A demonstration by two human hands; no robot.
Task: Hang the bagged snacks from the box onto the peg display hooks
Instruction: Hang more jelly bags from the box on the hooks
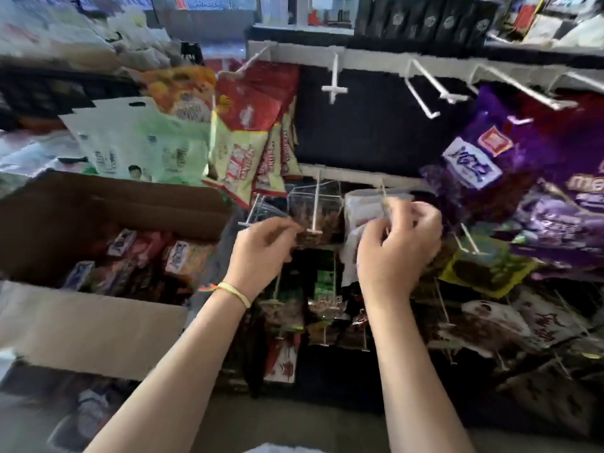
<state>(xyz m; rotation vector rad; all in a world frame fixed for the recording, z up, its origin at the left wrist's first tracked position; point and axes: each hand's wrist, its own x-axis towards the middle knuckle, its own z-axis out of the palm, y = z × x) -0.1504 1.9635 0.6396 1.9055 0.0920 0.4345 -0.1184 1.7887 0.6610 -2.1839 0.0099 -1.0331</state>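
My right hand (397,253) is up at a mid-row peg hook (383,190), fingers (421,212) curled and pinching the top of a clear snack bag (359,210) right at the hook's tip. Whether the bag's hole is on the hook I can't tell, it's blurred. The bag hangs down in front of my palm, its pale side toward me.

My left hand (261,246) is just left of it, wrist with a yellow band (233,293). Its fingers are bent toward the next hook (314,207), where clear bags with dark brown contents (313,220) hang. The fingertips sit at the edge of those bags; whether they pinch one or only touch it I can't tell.

The cardboard box (98,325) is open at my left, flaps out, with more bagged snacks (147,259) lying inside, red and orange with white labels.

On the display: red-and-yellow bags (258,138) hang upper left, a green-and-white bag (140,145) beside them, purple bags (536,178) at right. Bare white hooks (425,89) stick out of the top rail against a dark back panel (366,125). Lower rows hold dark packets (323,305), too blurred to read.
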